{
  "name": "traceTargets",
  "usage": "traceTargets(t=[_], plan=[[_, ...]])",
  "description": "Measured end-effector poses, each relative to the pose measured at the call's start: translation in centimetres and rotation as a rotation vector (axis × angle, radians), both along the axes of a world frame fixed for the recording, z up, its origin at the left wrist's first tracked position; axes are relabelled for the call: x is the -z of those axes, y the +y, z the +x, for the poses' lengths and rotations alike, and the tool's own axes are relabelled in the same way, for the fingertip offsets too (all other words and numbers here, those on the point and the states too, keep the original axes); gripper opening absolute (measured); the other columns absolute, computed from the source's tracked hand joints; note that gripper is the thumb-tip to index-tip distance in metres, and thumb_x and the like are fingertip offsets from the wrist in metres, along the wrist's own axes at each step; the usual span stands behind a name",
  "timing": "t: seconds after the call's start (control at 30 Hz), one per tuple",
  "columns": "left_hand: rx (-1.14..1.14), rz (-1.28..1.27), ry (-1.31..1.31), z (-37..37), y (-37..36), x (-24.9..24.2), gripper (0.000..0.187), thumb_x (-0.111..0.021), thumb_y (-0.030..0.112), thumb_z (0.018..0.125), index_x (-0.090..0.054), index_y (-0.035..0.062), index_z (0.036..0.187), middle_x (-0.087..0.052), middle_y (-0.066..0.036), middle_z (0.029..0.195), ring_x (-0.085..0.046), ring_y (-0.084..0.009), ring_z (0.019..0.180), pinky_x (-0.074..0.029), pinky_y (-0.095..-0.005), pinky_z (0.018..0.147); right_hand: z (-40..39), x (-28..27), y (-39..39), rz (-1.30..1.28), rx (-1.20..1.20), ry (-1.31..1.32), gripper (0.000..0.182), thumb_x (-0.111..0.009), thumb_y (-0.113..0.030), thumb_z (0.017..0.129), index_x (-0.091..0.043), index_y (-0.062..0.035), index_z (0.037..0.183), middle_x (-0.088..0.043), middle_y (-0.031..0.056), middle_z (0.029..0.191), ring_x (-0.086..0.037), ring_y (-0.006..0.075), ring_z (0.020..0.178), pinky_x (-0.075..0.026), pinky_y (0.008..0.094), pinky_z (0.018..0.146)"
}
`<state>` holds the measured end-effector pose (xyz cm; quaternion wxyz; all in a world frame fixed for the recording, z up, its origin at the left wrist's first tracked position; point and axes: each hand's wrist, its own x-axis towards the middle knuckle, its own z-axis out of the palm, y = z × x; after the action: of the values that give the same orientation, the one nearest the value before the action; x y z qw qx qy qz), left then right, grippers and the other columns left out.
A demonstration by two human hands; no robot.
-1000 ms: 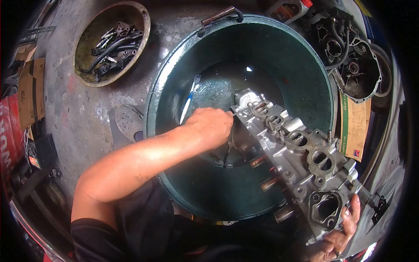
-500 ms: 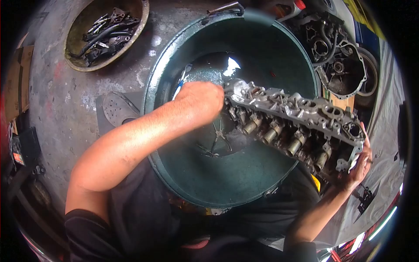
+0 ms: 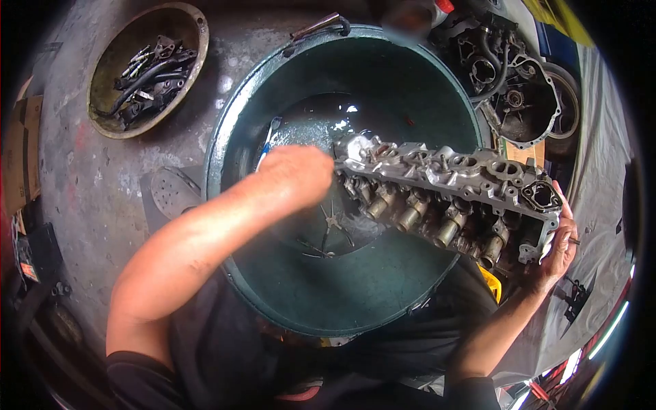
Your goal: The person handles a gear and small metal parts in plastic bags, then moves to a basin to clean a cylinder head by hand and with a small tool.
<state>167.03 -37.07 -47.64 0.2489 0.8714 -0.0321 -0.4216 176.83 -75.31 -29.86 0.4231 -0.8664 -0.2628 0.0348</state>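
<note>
**Two hands on the cylinder head, over the green basin**

Both of my hands carry one cylinder head [image 3: 451,188], which stretches across the right half of the frame above the big green basin [image 3: 273,89]. My left hand [image 3: 301,174], near the middle of the picture, meets the casting's left end; the knuckles face the camera and the hand is blurred, so I cannot tell whether those fingers are curled around metal or only pressed against it. My right hand [image 3: 560,249], at the right edge, cups the other end from below, fingers wrapped up over the end face and closed on it. The head is rolled so that its row of oval ports faces up and the stubby brass-coloured parts along its lower side point down toward me.

Liquid shines in the bottom of the basin, with a blue-handled brush [image 3: 266,140] against the inner wall at upper left. A shallow pan of small dark parts [image 3: 143,68] sits at upper left of the frame, and a gearbox housing [image 3: 519,89] at upper right.
</note>
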Motion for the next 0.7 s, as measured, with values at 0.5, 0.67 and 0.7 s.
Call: traceTargets(t=[0.5,0.67,0.7], plan=[[0.322,0.451,0.144,-2.0,-3.9,11.8,0.027,-0.072,0.009,0.078,-0.073,0.0062,0.105,-0.07,-0.01,0.113,-0.067,-0.0263,0.105,-0.057,-0.0415,0.079,1.8,0.3,3.9,-0.191,0.031,-0.097,0.036,-0.043,-0.032,0.102,-0.057,-0.0045,0.12,-0.054,0.011,0.138,-0.049,0.0202,0.124,-0.03,0.0348,0.11],[0.456,0.371,0.12,-5.0,-6.2,15.2,0.026,-0.059,0.015,0.088,-0.073,0.0054,0.108,-0.069,-0.012,0.115,-0.067,-0.0279,0.107,-0.057,-0.0452,0.081,0.9,1.1,3.2,-0.142,0.051,-0.139,0.029,-0.045,-0.032,0.102,-0.06,-0.0082,0.106,-0.058,0.009,0.134,-0.05,0.0183,0.122,-0.034,0.0314,0.107],[0.424,0.392,0.091,-4.8,-6.1,13.5,0.028,-0.058,0.015,0.089,-0.068,0.0033,0.113,-0.07,-0.013,0.112,-0.067,-0.0278,0.105,-0.057,-0.0432,0.08,0.3,1.4,3.9,-0.03,0.085,-0.095,0.029,-0.046,-0.033,0.102,-0.061,-0.0084,0.108,-0.06,0.0078,0.13,-0.053,0.0169,0.117,-0.039,0.0291,0.101]])
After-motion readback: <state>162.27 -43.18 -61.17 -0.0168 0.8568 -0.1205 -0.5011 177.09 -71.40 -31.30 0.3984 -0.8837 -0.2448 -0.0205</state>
